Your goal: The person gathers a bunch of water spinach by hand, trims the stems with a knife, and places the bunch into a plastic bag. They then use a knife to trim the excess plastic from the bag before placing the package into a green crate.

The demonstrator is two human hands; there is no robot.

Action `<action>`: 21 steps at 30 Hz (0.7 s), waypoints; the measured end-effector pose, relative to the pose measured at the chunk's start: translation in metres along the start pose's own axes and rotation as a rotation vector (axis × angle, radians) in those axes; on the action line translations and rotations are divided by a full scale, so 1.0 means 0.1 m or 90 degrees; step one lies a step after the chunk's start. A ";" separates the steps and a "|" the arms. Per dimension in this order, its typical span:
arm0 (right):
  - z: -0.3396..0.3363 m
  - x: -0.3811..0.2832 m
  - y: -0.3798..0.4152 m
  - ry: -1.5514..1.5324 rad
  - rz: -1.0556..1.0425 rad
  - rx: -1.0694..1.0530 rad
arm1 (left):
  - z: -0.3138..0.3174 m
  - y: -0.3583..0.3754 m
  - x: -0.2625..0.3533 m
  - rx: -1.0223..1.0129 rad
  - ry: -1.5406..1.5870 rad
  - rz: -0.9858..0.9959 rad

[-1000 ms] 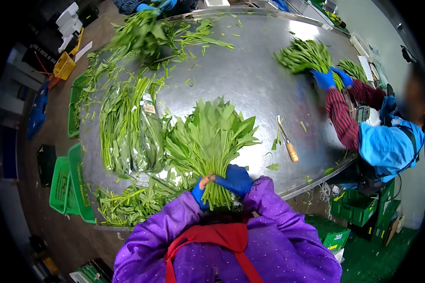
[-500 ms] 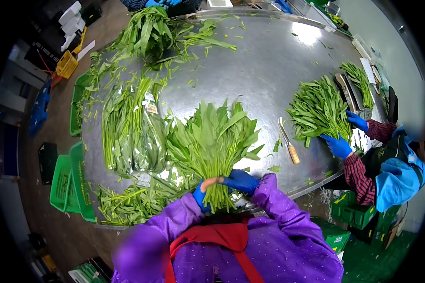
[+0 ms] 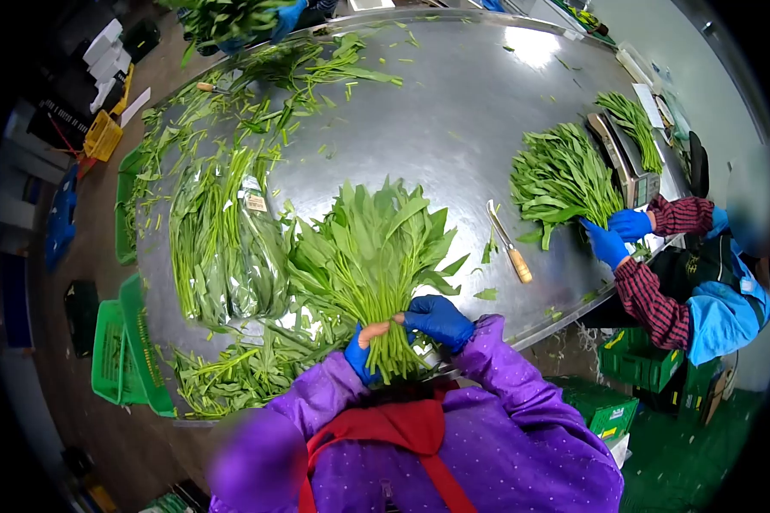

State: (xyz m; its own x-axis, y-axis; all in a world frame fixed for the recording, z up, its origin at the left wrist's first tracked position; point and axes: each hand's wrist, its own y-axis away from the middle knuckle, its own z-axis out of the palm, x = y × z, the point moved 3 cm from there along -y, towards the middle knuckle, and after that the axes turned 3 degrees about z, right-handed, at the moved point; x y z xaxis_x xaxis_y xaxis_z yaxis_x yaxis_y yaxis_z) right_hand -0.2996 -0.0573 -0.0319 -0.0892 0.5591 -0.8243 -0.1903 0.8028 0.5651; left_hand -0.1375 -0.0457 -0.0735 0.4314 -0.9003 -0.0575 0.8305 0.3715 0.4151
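A big bunch of leafy green stalks (image 3: 368,256) fans out over the steel table (image 3: 453,128) right in front of me. My left hand (image 3: 361,349), in a blue glove with an orange fingertip, clasps the stems low down. My right hand (image 3: 439,320), also blue-gloved, grips the same stems from the right. The stem ends (image 3: 393,359) hang toward my purple jacket.
Bagged greens (image 3: 222,248) and loose stalks (image 3: 231,372) lie to my left. A wooden-handled knife (image 3: 509,248) rests to the right. A person in a plaid sleeve handles another bunch (image 3: 565,175) beside a scale (image 3: 624,158). Green crates (image 3: 124,346) stand left of the table.
My hands and bunch stay nearly still; the right hand shifts slightly on the stems. The person on the right pulled their bunch closer. The far worker lifted a bunch off the table.
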 end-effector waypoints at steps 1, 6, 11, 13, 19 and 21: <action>0.01 0.01 0.01 -0.005 -0.005 0.016 | 0.04 0.01 0.00 0.017 -0.003 0.000; -0.02 0.21 -0.01 -0.173 -0.086 0.093 | -0.24 -0.05 0.05 -0.010 -0.130 -0.009; 0.00 0.12 0.13 -0.287 -0.123 0.295 | 0.21 0.01 0.03 0.117 -0.178 0.038; -0.07 0.14 0.21 -0.298 -0.110 0.311 | -0.09 -0.01 0.06 0.145 -0.178 0.008; 0.13 0.13 0.16 -0.337 -0.051 0.194 | -0.18 0.00 0.06 0.099 -0.300 0.069; 0.15 0.14 0.14 -0.332 -0.077 0.199 | -0.63 -0.06 0.12 0.093 -0.459 0.140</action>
State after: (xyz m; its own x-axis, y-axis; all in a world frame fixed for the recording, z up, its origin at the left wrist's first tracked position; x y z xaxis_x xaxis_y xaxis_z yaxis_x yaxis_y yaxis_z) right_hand -0.2885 -0.0352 -0.0346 0.4193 0.4245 -0.8025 0.1326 0.8458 0.5167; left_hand -0.1152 -0.0444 -0.1334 0.2029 -0.7533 0.6256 0.6759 0.5700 0.4672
